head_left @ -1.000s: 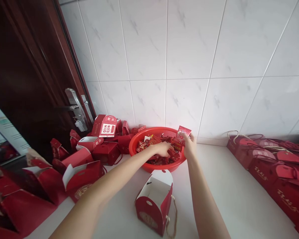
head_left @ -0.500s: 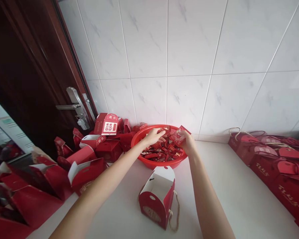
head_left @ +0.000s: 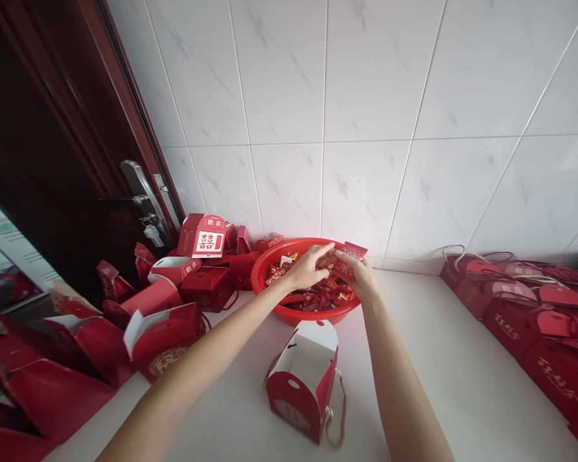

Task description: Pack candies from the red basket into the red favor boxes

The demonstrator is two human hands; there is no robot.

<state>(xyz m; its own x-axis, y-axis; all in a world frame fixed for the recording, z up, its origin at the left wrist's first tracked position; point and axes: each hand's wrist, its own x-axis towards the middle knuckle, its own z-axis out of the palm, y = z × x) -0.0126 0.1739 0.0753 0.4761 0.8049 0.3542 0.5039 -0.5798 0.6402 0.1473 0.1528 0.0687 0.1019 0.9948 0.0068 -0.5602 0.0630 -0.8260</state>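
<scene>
My right hand (head_left: 359, 274) is closed on a red candy packet (head_left: 355, 251) above the right side of a red plastic basket (head_left: 259, 276). Close beside it, over the same basket, my left hand (head_left: 311, 269) has its index finger stretched towards the packet and its thumb apart. I see nothing gripped in it, though its lower fingers are partly hidden. Wrapped candies (head_left: 313, 300), mostly red, fill the basket. In front of the basket stands a red gift box (head_left: 296, 391) with its top open, a white inside and rope handles.
Several red boxes (head_left: 207, 289) crowd the left side, some with open flaps. A row of red gift boxes (head_left: 525, 327) with rope handles lines the right. Behind is a tiled wall (head_left: 366, 186); a dark door (head_left: 62, 128) with a metal handle is at left.
My left hand has moved right, close to my right hand. The wrapped candy seen at its fingertips before no longer shows there. My right hand keeps the red packet, now tilted lower.
</scene>
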